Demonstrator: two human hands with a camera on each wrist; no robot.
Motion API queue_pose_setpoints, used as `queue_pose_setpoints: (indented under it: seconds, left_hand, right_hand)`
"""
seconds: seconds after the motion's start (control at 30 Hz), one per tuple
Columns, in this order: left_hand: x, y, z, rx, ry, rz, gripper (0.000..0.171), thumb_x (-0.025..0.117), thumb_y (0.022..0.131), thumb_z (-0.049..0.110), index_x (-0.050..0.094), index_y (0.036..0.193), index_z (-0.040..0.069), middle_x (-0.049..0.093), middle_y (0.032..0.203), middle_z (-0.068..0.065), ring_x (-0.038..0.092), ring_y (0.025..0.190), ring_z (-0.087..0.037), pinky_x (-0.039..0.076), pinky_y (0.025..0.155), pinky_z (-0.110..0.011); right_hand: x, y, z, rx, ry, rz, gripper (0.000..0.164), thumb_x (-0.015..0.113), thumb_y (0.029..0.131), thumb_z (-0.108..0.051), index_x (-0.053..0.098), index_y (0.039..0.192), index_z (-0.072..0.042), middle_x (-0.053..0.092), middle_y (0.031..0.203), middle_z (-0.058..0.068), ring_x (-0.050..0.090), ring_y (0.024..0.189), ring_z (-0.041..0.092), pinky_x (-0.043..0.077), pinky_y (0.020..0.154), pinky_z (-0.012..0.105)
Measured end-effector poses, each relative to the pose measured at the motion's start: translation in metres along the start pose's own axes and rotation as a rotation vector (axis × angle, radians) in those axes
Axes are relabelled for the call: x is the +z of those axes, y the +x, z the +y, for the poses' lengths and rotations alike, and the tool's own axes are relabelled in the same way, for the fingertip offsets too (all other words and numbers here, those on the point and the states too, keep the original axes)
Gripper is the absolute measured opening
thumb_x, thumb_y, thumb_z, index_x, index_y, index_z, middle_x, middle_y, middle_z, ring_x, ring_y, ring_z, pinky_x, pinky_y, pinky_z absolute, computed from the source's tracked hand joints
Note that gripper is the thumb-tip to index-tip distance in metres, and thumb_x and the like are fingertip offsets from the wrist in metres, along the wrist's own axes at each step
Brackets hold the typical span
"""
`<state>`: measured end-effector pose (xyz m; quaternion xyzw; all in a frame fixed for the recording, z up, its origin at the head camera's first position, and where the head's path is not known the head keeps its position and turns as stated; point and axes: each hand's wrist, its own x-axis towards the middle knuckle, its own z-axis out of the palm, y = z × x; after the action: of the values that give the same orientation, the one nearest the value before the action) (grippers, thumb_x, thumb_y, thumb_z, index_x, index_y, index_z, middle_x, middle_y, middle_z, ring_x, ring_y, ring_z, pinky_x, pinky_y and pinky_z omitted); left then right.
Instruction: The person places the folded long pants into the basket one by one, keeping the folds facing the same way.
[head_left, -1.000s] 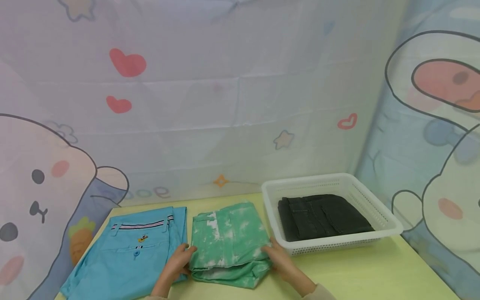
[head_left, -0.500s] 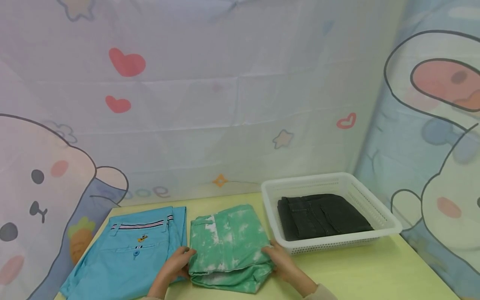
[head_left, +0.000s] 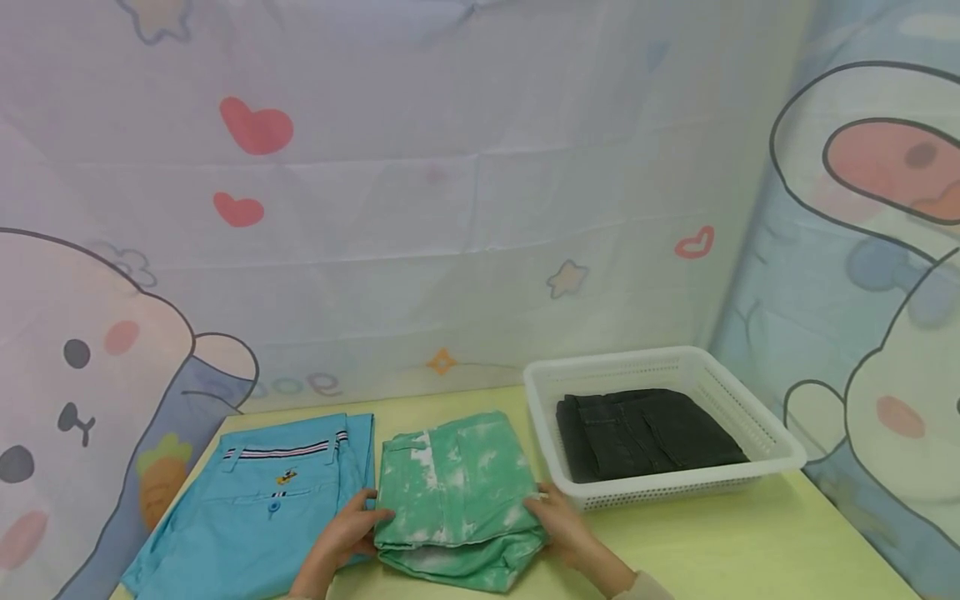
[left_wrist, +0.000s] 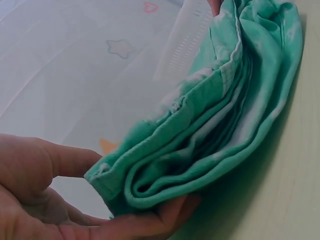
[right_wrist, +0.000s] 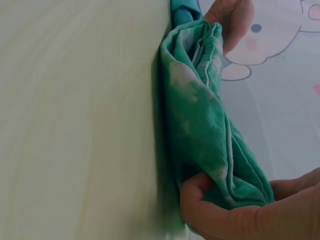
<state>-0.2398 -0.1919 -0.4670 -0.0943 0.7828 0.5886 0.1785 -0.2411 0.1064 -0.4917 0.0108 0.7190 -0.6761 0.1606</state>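
1. Green garment has been drawn slightly nearer; fold apparently kept, only position adjusted.
2. Its sides are clamped in the fingers of left hand and right hand.
3. Located on counter, between blue trousers and white basket.

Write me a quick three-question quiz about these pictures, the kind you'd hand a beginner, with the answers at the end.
1. Multiple choice: The left hand and right hand grip the same folded garment. What does it look like? A) plain black B) green with white patches C) red checks
2. True or false: The dark garment lies inside the white basket.
3. Short answer: In the head view, which garment shows a striped band?

Key: 1. B, green with white patches. 2. True. 3. The blue garment.
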Motion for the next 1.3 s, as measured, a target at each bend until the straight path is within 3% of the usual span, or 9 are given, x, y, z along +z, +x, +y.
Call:
queue_pose_setpoints:
  seconds: [0.2, 0.63, 0.93, 1.3]
  left_hand:
    - [-0.002, -0.002, 0.001, 0.002, -0.014, -0.019, 0.061, 0.050, 0.089, 0.007, 0.012, 0.134, -0.009, 0.038, 0.117, -0.035, 0.060, 0.083, -0.028, 0.051, 0.073, -0.043]
    - [-0.001, -0.001, -0.002, -0.016, 0.035, 0.010, 0.073, 0.057, 0.086, 0.015, 0.012, 0.134, -0.016, 0.022, 0.130, -0.042, 0.059, 0.090, -0.036, 0.051, 0.071, -0.042]
    - [-0.001, -0.002, -0.002, -0.003, -0.008, 0.014, 0.077, 0.061, 0.083, 0.011, 0.010, 0.135, -0.014, 0.027, 0.129, -0.040, 0.062, 0.075, -0.022, 0.052, 0.068, -0.040]
    - [-0.004, -0.007, 0.001, 0.044, -0.047, -0.047, 0.077, 0.060, 0.083, 0.008, 0.007, 0.135, -0.014, 0.040, 0.122, -0.034, 0.063, 0.072, -0.017, 0.053, 0.067, -0.038]
  right_hand:
    - [0.000, -0.001, 0.000, -0.018, -0.006, -0.027, 0.051, 0.045, 0.089, -0.020, 0.026, 0.130, 0.003, 0.035, 0.126, 0.034, 0.054, 0.090, 0.026, 0.051, 0.064, 0.038]
    - [0.003, -0.005, -0.003, -0.086, 0.036, -0.107, 0.065, 0.052, 0.085, -0.009, 0.014, 0.135, 0.005, 0.033, 0.127, 0.035, 0.057, 0.088, 0.021, 0.051, 0.069, 0.037]
    - [0.006, -0.007, -0.005, -0.131, -0.021, -0.110, 0.069, 0.053, 0.083, -0.005, 0.011, 0.136, 0.006, 0.027, 0.133, 0.037, 0.053, 0.104, 0.030, 0.049, 0.077, 0.038]
    - [0.007, -0.012, -0.010, -0.141, -0.047, -0.100, 0.068, 0.053, 0.081, -0.002, 0.014, 0.137, 0.004, 0.026, 0.134, 0.036, 0.054, 0.102, 0.032, 0.051, 0.073, 0.037]
